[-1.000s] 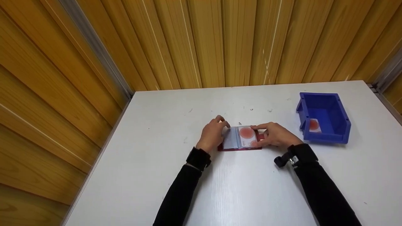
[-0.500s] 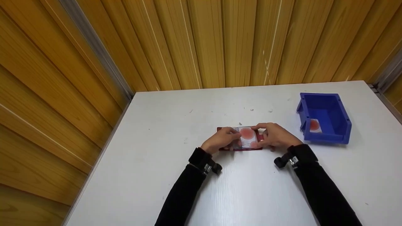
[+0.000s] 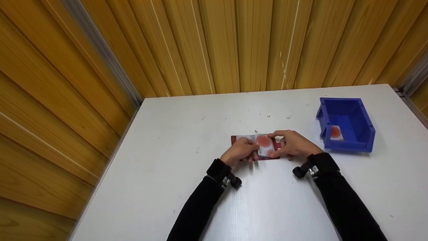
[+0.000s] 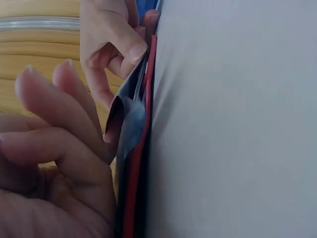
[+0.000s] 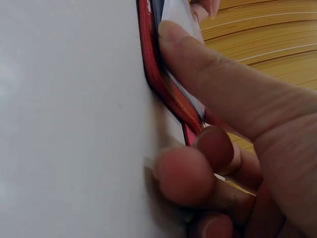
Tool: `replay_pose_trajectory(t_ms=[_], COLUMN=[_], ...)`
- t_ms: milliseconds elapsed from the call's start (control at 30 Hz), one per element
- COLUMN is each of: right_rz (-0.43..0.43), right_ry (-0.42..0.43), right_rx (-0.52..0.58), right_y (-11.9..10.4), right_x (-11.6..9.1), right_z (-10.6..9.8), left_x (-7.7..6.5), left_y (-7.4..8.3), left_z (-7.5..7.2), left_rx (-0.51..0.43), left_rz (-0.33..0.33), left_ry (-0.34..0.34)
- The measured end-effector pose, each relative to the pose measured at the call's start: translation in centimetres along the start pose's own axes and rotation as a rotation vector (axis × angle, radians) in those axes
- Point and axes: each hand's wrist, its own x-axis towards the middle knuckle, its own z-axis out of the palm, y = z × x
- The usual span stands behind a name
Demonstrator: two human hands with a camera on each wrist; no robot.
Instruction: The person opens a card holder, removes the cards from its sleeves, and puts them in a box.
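Observation:
A red card holder (image 3: 233,138) lies spread open on the white table, with clear plastic sleeves inside. On its right half is a white card (image 3: 264,151) printed with red circles. My left hand (image 3: 240,149) covers much of the left half and pinches the card's left edge. The left wrist view shows that edge bowed up from a clear sleeve (image 4: 134,121), a fingertip tucked beneath it. My right hand (image 3: 294,143) grips the right side of the holder, thumb at the near corner and index finger at the far one; the right wrist view shows the thumb (image 5: 173,33) pressing along its edge.
A blue plastic bin (image 3: 365,134) stands at the right of the table (image 3: 174,134), with another white card (image 3: 336,133) with a red circle inside it. Yellow wood-grain panels (image 3: 220,43) rise behind the table and on the left.
My left hand has moved right from the holder's left edge to the middle, where it now pinches the card's left edge. The right hand has stayed in place.

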Motion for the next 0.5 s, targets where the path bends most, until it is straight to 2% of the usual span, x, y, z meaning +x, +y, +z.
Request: replay_pose_trajectory(t_ms=[133,367,500], right_rz=[-0.009,0.013,0.027], right_ry=[0.007,0.004,-0.003], right_rx=[0.004,0.021,0.034], right_y=[0.1,0.3,0.5], right_x=[0.0,0.2,0.2], right_z=[0.0,0.0,0.0], left_x=[0.0,-0.2,-0.3], left_y=[0.0,0.2,0.2], left_z=[0.5,-0.1,-0.7], left_rx=[0.035,-0.03,-0.032], left_rz=[0.024,-0.027,-0.047], left_ry=[0.05,0.07,0.066])
